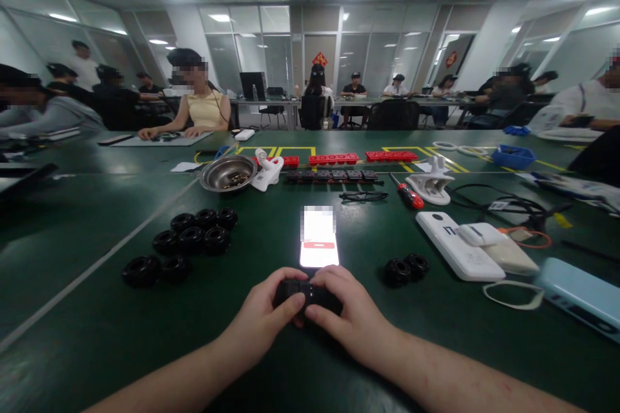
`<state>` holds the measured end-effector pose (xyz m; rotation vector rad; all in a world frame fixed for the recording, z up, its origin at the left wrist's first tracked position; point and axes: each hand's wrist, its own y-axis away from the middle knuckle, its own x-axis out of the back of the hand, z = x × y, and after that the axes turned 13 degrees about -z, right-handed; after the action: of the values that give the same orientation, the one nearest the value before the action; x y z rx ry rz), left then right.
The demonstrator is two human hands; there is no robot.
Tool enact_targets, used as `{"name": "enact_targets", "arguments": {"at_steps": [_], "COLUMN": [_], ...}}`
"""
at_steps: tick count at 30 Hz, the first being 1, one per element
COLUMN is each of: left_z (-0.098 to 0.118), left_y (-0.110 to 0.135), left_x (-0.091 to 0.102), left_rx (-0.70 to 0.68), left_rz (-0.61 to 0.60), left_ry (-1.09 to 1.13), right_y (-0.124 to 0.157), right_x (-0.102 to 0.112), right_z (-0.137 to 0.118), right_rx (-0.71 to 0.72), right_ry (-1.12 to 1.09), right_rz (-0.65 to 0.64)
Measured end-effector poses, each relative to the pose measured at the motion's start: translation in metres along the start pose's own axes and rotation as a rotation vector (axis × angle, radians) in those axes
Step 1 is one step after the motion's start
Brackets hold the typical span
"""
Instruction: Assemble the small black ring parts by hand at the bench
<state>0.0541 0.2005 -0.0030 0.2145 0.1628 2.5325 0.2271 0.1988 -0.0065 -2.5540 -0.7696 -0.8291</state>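
My left hand (269, 307) and my right hand (349, 311) both grip a black, rounded, elongated device (310, 290) with tiny light dots on its top. Fingers curl over its far side and the thumbs press the near side; its ends are partly hidden by the hands. Just beyond lies a phone (318, 254) with a bright screen showing a red bar. To the left are several glossy black ring-shaped pieces like small tyres (190, 239). Two more such rings (398, 272) lie to the right of my right hand.
Farther back are a metal bowl (213, 179) of small parts, white stands (430, 188), a row of black blocks (332, 177), red trays (333, 159) and a red-black screwdriver (409, 196). Right: a white power bank (458, 248), cables, a light-blue case (581, 293). People sit beyond.
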Motion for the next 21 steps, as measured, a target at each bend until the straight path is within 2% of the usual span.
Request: {"name": "enact_targets", "arguments": {"at_steps": [6, 11, 17, 21], "left_z": [0.0039, -0.0003, -0.0054, -0.0013], "left_y": [0.0005, 0.0020, -0.0019, -0.0014], "left_x": [0.0007, -0.0009, 0.0020, 0.0031], "left_rx": [-0.023, 0.010, 0.012, -0.008], "left_rz": [0.019, 0.016, -0.026, 0.018], "left_ry": [-0.102, -0.022, -0.038, -0.113], "right_y": [0.0023, 0.0017, -0.0014, 0.0003], "right_x": [-0.0020, -0.0010, -0.0013, -0.0022], "right_z": [-0.0012, 0.0018, 0.0024, 0.0017], "right_rx": [-0.018, -0.025, -0.011, -0.002], "right_ry": [-0.020, 0.014, 0.015, -0.025], "right_rz": [-0.001, 0.007, -0.035, -0.009]}}
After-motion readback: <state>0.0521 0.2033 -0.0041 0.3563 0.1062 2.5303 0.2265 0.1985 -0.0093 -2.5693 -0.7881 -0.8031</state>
